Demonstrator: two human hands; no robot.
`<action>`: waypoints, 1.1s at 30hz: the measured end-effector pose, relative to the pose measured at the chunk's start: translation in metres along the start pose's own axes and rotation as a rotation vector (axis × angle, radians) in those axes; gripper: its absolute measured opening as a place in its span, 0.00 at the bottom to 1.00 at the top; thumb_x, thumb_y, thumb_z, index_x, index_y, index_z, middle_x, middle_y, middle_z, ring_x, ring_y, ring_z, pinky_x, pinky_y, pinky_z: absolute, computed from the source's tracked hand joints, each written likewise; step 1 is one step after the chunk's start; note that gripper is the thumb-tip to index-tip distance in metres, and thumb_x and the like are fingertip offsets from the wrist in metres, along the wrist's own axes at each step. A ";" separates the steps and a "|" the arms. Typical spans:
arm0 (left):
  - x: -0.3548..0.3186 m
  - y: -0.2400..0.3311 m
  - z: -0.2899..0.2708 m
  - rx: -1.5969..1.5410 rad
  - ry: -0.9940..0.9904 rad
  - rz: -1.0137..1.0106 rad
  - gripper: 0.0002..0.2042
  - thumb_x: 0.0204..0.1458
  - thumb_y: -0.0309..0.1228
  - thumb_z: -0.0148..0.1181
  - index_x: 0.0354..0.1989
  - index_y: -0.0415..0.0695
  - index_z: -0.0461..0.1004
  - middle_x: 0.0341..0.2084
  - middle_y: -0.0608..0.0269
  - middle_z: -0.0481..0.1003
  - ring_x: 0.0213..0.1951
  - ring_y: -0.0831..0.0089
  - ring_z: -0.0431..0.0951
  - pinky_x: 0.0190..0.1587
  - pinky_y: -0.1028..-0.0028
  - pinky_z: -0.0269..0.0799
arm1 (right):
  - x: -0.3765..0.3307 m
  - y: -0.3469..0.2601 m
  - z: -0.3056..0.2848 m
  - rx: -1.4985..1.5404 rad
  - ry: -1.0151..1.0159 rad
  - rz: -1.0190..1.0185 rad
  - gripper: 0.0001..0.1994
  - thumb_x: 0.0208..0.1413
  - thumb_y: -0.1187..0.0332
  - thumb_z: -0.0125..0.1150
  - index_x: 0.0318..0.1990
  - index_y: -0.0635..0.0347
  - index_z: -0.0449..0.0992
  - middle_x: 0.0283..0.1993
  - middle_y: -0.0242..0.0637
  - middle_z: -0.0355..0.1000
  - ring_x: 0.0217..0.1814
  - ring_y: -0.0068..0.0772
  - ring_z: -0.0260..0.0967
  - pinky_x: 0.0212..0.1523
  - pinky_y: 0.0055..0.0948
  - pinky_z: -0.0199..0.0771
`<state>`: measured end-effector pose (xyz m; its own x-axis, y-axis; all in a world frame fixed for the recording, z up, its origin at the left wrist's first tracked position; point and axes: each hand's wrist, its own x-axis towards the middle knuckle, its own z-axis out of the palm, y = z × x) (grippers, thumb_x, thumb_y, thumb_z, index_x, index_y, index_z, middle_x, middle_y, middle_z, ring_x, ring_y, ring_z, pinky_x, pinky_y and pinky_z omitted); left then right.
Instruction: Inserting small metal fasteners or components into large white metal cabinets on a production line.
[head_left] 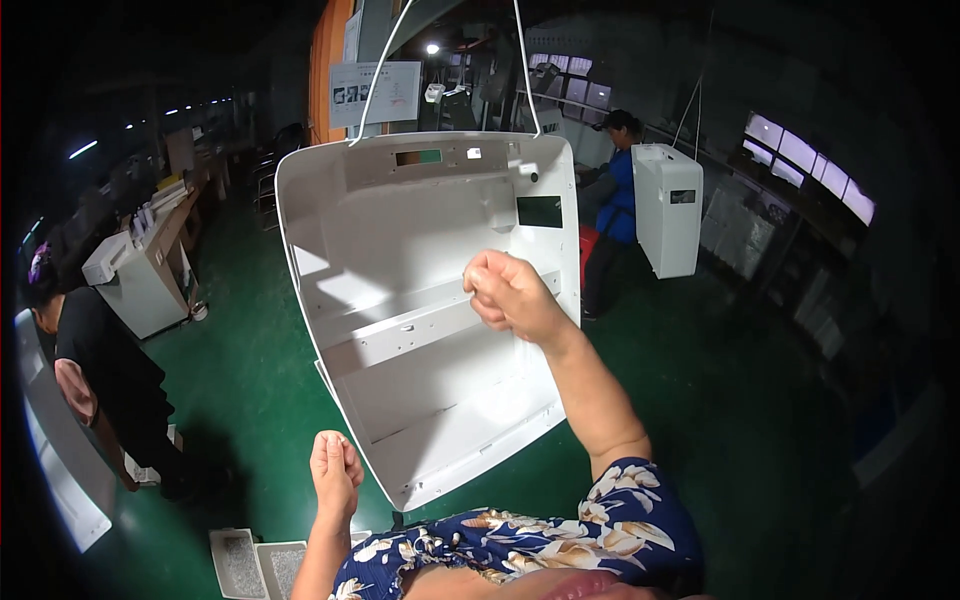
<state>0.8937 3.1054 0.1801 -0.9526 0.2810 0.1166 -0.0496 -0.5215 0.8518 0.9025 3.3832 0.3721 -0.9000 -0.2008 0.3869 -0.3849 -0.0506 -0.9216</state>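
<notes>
A white box-shaped housing point(420, 215) hangs in front of me on two white wire hooks, its hollow inside facing me. A ledge with small holes point(440, 330) crosses its middle. My right hand point(510, 295) is closed, in front of the ledge near the housing's right side; whatever its curled fingers may hold is hidden. Below the housing's lower left edge, my left hand point(335, 475) is closed with thumb and finger pressed together. A tiny pale bit may show at its fingertips, too small to name.
Open trays point(238, 565) of small parts sit at the lower left. Another white housing point(665, 210) hangs at right, beside a person in blue point(617, 190). A person in black point(110, 370) bends at far left, near a workbench point(145, 290). The floor point(230, 390) is green.
</notes>
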 end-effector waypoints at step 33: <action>-0.233 -0.123 -0.321 -0.633 1.325 -0.408 0.12 0.54 0.31 0.43 0.41 0.36 0.61 0.31 0.55 0.68 0.28 0.65 0.72 0.32 0.69 0.76 | -0.251 0.265 0.049 0.015 -0.105 1.534 0.07 0.48 0.68 0.44 0.21 0.55 0.62 0.14 0.28 0.57 0.10 0.19 0.49 0.09 0.17 0.49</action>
<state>1.0257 2.8450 -0.1161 -0.3998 -0.2360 -0.8857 -0.1557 -0.9348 0.3193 1.0360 3.3722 0.0291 -0.3975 -0.1328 -0.9079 0.8719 0.2535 -0.4189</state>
